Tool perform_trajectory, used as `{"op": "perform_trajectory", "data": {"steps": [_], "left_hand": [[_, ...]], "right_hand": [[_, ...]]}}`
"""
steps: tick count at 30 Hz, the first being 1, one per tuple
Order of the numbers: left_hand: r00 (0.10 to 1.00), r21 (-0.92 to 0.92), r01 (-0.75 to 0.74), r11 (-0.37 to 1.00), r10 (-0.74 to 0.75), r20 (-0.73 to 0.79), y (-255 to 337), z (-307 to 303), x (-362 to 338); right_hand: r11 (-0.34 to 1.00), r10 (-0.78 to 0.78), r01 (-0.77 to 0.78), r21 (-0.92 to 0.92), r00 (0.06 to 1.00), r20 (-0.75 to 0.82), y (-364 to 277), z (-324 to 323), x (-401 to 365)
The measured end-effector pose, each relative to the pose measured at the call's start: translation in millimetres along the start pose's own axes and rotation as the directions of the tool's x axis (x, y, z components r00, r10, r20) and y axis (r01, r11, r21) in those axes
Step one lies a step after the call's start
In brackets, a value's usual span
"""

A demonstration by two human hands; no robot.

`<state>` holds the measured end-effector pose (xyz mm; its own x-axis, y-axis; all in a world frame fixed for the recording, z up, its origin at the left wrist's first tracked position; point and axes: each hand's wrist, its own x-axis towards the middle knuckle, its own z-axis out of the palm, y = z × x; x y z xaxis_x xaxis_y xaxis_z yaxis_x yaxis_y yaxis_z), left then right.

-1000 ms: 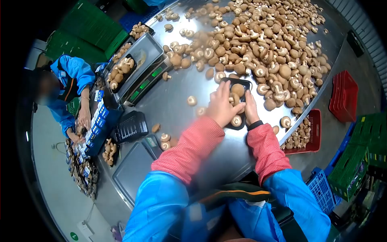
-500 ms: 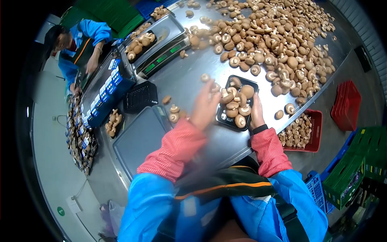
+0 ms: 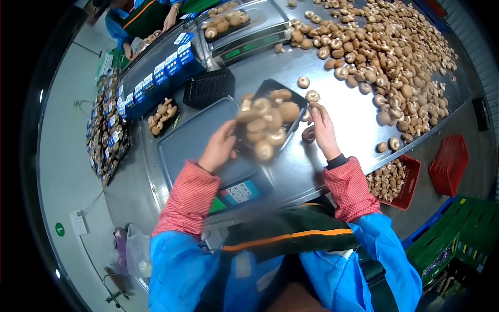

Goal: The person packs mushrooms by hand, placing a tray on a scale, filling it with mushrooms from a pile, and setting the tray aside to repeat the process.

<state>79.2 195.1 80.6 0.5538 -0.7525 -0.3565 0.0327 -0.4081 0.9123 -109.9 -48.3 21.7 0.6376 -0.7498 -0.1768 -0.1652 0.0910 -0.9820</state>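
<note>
The left hand [image 3: 218, 148] has the tray [image 3: 271, 85] up at centre frame, fingers clamped on its near left edge, with the mushrooms [image 3: 265, 122] heaped well above the rim. It hangs over the right side of the scale [image 3: 189, 140], blurred and tipped a little. With a load that high, level is the word: a flat, gentle carry from a firm pinch on the rim, or the top caps will likely roll off.

The left forearm comes in from lower left, wrist bent up under the tray. Right of centre, the right hand [image 3: 323, 130] lies palm-down over the surface [image 3: 348, 122], arm rising from the bottom. Its fingers are loosely spread and holding nothing, the tips just beside a loose cap [image 3: 312, 96], and a dark one [image 3: 308, 134] sits by the thumb.
</note>
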Motion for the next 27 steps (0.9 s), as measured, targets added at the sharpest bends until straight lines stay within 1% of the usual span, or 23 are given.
{"op": "perform_trajectory", "data": {"steps": [1, 2, 3, 5, 6, 7, 8, 9, 10, 11, 12, 13, 15, 17, 18, 19, 21, 23, 24, 25, 27], "left_hand": [[0.999, 0.013, 0.033, 0.999, -0.033, -0.014, -2.7, -17.2, -7.2], [0.997, 0.024, 0.044, 0.999, -0.042, -0.071, -10.8, -32.2, -14.0], [0.993, 0.023, 0.079, 0.997, -0.077, -0.093, -15.5, -46.9, -19.2], [0.987, 0.027, 0.108, 0.994, -0.104, -0.124, -19.2, -71.4, -31.5], [0.985, 0.037, 0.102, 0.994, -0.096, -0.143, -21.5, -81.9, -35.6], [0.978, 0.049, 0.127, 0.991, -0.117, -0.171, -22.9, -92.0, -39.7], [0.977, 0.136, 0.142, 0.981, -0.116, -0.181, -23.4, -101.4, -43.0], [0.975, 0.220, 0.155, 0.963, -0.113, -0.193, -24.1, -110.7, -45.3], [0.979, 0.407, 0.011, 0.913, 0.074, -0.192, -33.6, -123.0, -44.0], [0.955, 0.579, -0.119, 0.806, 0.252, -0.155, -48.6, -136.1, -41.4], [0.909, 0.726, -0.226, 0.650, 0.409, -0.082, -49.6, -140.6, -43.4], [0.937, 0.657, -0.153, 0.738, 0.320, -0.141, -47.5, -140.7, -46.4], [0.933, 0.672, -0.120, 0.731, 0.315, -0.175, -56.9, -144.7, -48.3], [0.928, 0.642, -0.118, 0.758, 0.314, -0.201, -54.3, -142.3, -54.4], [0.920, 0.629, -0.126, 0.767, 0.327, -0.215, -58.9, -144.8, -56.4], [0.912, 0.616, -0.123, 0.778, 0.334, -0.239, -59.8, -146.2, -60.2], [0.875, 0.589, -0.103, 0.802, 0.355, -0.329, -67.4, -150.7, -69.0], [0.830, 0.511, -0.089, 0.855, 0.347, -0.436, -70.3, -150.6, -78.4], [0.808, 0.471, -0.089, 0.878, 0.340, -0.482, -70.5, -148.8, -82.7], [0.790, 0.417, -0.100, 0.903, 0.327, -0.518, -70.0, -146.4, -86.3], [0.757, 0.308, -0.133, 0.942, 0.297, -0.582, -66.2, -140.8, -91.2]], "right_hand": [[0.954, -0.097, 0.098, -0.282, 0.995, 0.019, 5.6, -3.3, 0.1], [0.802, -0.193, 0.180, -0.570, 0.980, 0.037, 11.1, -6.6, 0.1], [0.587, -0.287, 0.221, -0.779, 0.956, 0.055, 16.6, -9.8, 0.3], [0.406, -0.134, 0.168, -0.898, 0.983, 0.124, 14.5, -3.6, -9.3], [0.395, -0.104, 0.191, -0.898, 0.981, 0.163, 17.7, 2.0, -13.4], [0.385, -0.072, 0.215, -0.897, 0.976, 0.204, 23.0, 8.2, -17.3], [0.376, -0.039, 0.242, -0.895, 0.969, 0.245, 26.0, 14.2, -20.1], [0.388, -0.065, 0.218, -0.895, 0.976, 0.209, 26.2, 18.9, -21.0], [0.402, -0.093, 0.197, -0.894, 0.980, 0.174, 25.3, 23.1, -20.0], [0.416, -0.120, 0.177, -0.892, 0.983, 0.139, 23.6, 28.6, -18.9], [0.579, 0.073, 0.093, -0.810, 0.983, 0.166, -7.2, 37.9, -17.4], [0.576, -0.091, 0.222, -0.787, 0.974, 0.208, 8.9, 40.3, -9.7], [0.491, -0.122, 0.310, -0.814, 0.950, 0.288, 13.1, 53.2, -3.1], [0.472, -0.104, 0.382, -0.795, 0.919, 0.381, 24.8, 61.2, 7.6], [0.571, -0.144, 0.349, -0.743, 0.934, 0.327, 32.2, 64.2, 9.8], [0.634, -0.188, 0.356, -0.686, 0.932, 0.310, 40.0, 61.4, 12.3], [0.739, -0.183, 0.275, -0.615, 0.961, 0.209, 52.0, 59.9, 24.6], [0.715, -0.242, 0.315, -0.624, 0.949, 0.202, -3.6, 78.5, 5.5], [0.607, -0.417, 0.491, -0.625, 0.866, 0.276, -25.4, 89.0, -2.9], [0.580, -0.479, 0.577, -0.575, 0.813, 0.333, -52.7, 104.0, -16.3], [0.529, -0.507, 0.694, -0.489, 0.720, 0.473, -90.6, 138.2, -41.0]]}}
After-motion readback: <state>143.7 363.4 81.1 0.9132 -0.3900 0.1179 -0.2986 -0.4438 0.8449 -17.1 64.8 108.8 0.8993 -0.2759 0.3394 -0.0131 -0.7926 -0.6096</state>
